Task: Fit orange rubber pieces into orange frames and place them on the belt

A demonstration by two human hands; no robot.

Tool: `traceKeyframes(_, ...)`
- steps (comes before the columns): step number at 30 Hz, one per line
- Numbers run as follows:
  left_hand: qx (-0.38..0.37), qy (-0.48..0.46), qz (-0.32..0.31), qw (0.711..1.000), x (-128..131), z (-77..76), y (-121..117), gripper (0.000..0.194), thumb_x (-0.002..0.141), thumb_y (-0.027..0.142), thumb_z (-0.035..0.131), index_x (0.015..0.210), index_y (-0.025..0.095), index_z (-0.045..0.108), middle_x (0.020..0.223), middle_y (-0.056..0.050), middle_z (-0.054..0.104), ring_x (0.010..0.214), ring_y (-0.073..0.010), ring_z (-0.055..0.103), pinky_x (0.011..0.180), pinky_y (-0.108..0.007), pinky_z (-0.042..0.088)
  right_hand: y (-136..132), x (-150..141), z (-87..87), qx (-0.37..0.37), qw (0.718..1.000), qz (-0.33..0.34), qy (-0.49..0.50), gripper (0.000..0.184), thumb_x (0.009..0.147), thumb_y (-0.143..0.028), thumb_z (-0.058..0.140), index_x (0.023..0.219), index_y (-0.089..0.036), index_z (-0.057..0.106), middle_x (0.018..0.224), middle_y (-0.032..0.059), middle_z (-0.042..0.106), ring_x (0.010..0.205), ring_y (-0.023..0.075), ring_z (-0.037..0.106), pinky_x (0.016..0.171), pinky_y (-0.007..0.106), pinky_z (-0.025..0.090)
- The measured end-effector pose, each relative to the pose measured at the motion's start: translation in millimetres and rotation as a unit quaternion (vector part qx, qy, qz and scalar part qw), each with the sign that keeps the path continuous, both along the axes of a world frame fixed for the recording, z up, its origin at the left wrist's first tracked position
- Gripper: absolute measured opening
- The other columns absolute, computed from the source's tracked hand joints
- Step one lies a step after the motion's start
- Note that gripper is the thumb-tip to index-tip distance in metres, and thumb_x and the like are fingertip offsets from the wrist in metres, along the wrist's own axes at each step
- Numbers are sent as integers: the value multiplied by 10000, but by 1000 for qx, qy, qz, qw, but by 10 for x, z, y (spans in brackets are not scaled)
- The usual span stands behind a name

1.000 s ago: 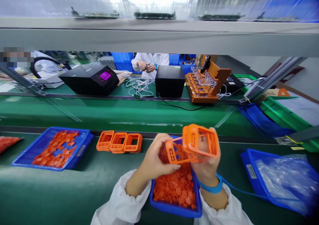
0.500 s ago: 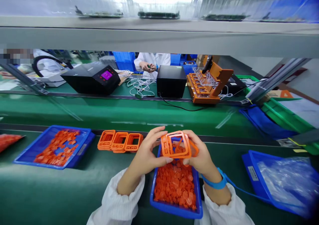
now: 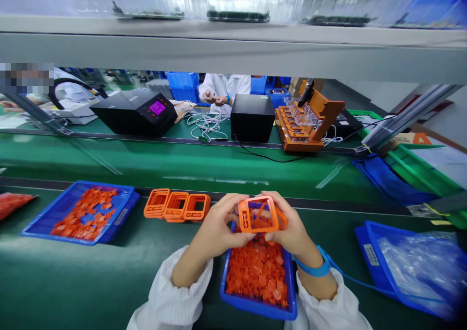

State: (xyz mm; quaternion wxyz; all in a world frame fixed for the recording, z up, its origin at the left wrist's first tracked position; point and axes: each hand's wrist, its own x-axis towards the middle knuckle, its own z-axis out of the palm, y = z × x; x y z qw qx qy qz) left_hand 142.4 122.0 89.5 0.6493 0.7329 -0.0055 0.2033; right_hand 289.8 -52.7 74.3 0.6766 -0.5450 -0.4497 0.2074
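Observation:
Between both hands, orange rectangular plastic frames are held up over a blue bin. My left hand grips their left side with fingers and thumb. My right hand closes around the right side, where another orange frame shows at an angle behind the front one. Beneath them, the bin is filled with small orange plastic pieces. Left of my left hand stand stacks of similar orange frames. A blue strap with a cord circles my right wrist.
A blue tray with orange pieces lies to the left, an orange-filled bag beyond it. Plastic bags fill a blue bin at right. Across the bench stand black boxes, an orange fixture and a co-worker under a shelf.
The held frames have turned slightly, so the front one faces me more squarely and looks better lined up. Across the bench, the co-worker's hands have moved apart a little.

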Motion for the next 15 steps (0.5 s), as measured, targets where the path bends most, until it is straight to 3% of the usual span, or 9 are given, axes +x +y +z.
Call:
traceKeyframes(2,11,-8,0,1000,-25,-4,-6,664,807,159,860,1425,278,650,1380,-132,571,1178,-298,701,902,-372,661,5,-23,20,12,1000,5,11,810,713,-593,996,1416,-341,683,1346,76,645,1251,268,667,1091,343,560)
traceKeyframes(4,7,-16,-8,1000,-45,-36,-1,788,794,217,919,1502,331,593,1464,-135,533,1241,-313,673,953,-389,644,13,-57,42,29,998,27,50,773,727,-580,992,1397,-341,691,1342,69,637,1251,268,680,1065,338,589)
traceKeyframes(7,-25,-31,-19,999,-32,-113,40,1149,682,472,1017,1646,382,398,1622,-161,432,1292,-328,635,1006,-406,611,20,-102,67,65,988,60,128,765,739,-556,992,1405,-363,669,1358,71,646,1179,280,735,972,371,654)
traceKeyframes(8,-34,-35,-19,999,-11,-133,58,1163,694,579,981,1660,356,372,1623,-175,440,1276,-323,636,1003,-404,604,19,-111,70,79,985,60,142,770,729,-554,997,1400,-368,667,1353,71,658,1147,280,748,947,379,666)
traceKeyframes(10,-22,-18,-21,999,54,-155,78,909,882,709,770,1609,260,459,1512,-187,563,1210,-299,658,1005,-407,588,10,-119,66,104,982,38,151,783,701,-572,1005,1380,-360,677,1336,75,676,1123,280,752,937,383,671)
traceKeyframes(11,5,5,-26,1000,93,-162,72,733,996,688,633,1554,223,530,1432,-181,629,1183,-288,669,1022,-414,575,1,-119,59,114,982,22,150,793,685,-586,1008,1370,-351,684,1328,79,681,1135,285,745,950,386,667)
traceKeyframes(13,93,59,-51,993,167,-197,11,473,1126,498,458,1445,202,643,1351,-155,703,1187,-277,683,1082,-430,540,-23,-117,40,122,982,-14,143,817,657,-621,1011,1351,-334,689,1319,88,683,1169,296,722,981,394,652)
traceKeyframes(15,203,92,-82,971,221,-296,-115,351,1093,293,508,1376,226,703,1390,-122,715,1280,-293,666,1142,-447,507,-54,-114,17,108,984,-49,134,860,620,-689,1002,1326,-311,688,1310,105,684,1165,314,712,974,415,648)
